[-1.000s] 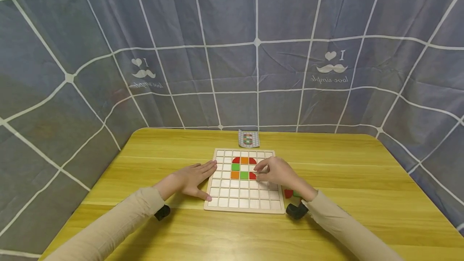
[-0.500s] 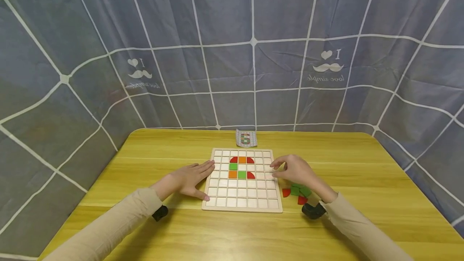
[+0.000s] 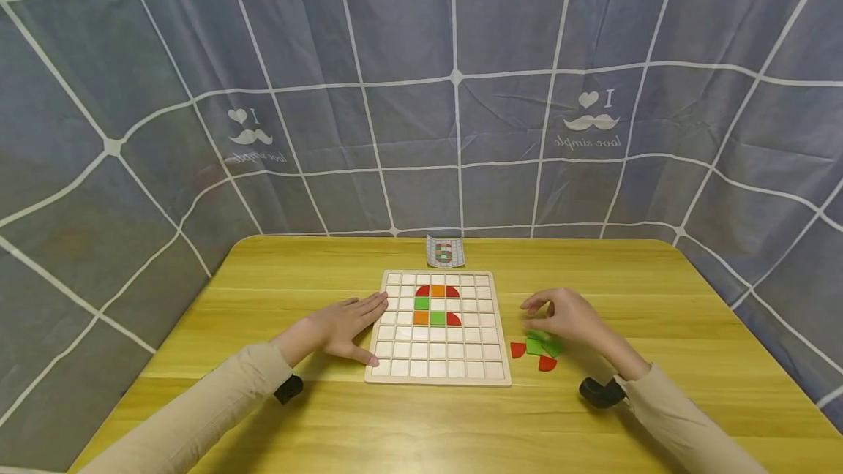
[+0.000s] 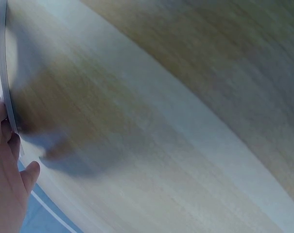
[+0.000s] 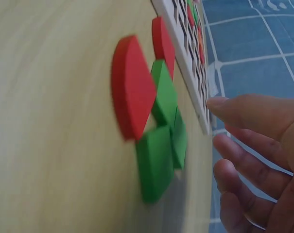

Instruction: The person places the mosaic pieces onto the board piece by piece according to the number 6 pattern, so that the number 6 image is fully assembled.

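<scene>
A wooden grid board (image 3: 437, 371) lies on the table, with red, orange and green tiles set in some of its upper squares. My left hand (image 3: 342, 328) rests along the board's left edge, fingers spread and thumb near the lower corner. To the right of the board is a small group of loose pieces: green square tiles (image 5: 156, 160) and two red quarter-round tiles (image 5: 132, 87). Just above and behind these hovers my right hand (image 3: 566, 317), its fingers loosely bent and apart, holding nothing. In the right wrist view the thumb and fingers are clear of the pieces.
A small printed card (image 3: 445, 251) with a coloured grid pattern lies behind the board. The yellow wooden table (image 3: 421, 430) ends at a grey-blue curtain (image 3: 421, 130) with white lines. Black wrist cameras sit under both wrists.
My right hand has left the red tile at the third row of the board and moved right, over to the loose pieces. The left hand stays on the board's edge.
</scene>
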Action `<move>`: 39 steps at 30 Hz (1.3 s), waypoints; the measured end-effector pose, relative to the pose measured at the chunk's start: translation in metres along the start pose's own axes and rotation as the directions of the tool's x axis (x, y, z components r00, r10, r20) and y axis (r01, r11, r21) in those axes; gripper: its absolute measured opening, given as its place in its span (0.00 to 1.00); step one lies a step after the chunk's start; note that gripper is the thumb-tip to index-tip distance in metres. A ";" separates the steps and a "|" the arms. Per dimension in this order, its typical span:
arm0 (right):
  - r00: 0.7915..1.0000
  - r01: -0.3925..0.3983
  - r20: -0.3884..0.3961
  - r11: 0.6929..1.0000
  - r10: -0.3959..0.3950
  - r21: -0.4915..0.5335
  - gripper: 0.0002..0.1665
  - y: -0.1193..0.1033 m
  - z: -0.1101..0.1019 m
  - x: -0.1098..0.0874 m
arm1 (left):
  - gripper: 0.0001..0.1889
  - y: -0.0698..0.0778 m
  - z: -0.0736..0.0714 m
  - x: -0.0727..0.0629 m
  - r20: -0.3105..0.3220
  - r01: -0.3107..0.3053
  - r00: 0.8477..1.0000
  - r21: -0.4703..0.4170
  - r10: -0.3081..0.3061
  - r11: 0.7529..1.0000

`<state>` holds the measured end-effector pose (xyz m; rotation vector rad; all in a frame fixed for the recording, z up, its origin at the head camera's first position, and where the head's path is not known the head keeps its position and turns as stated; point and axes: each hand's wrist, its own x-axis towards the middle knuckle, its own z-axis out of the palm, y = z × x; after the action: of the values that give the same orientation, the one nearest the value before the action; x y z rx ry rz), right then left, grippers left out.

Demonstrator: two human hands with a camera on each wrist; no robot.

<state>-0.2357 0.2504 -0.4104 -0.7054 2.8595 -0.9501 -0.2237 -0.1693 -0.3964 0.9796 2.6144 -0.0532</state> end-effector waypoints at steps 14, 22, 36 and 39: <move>0.999 -0.014 0.050 0.999 0.012 0.032 0.18 0.021 -0.005 -0.019 | 0.54 0.000 0.002 0.000 0.010 0.035 0.999 0.036 -0.036 0.999; 0.997 -0.068 0.041 0.997 0.067 0.027 0.17 0.023 -0.001 -0.019 | 0.54 -0.001 0.004 0.001 0.007 0.044 0.999 0.027 -0.044 0.999; 0.995 -0.094 0.027 0.995 0.093 0.043 0.15 0.021 0.005 -0.013 | 0.54 0.000 0.003 0.002 0.010 0.038 0.999 0.034 -0.039 0.999; 0.995 -0.100 0.029 0.994 0.099 0.037 0.17 0.020 0.005 -0.012 | 0.54 0.000 0.004 0.002 0.008 0.039 0.999 0.039 -0.039 0.998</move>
<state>-0.2320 0.2669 -0.4272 -0.5619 2.8148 -0.9706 -0.2241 -0.1690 -0.4006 0.9390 2.6341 -0.1174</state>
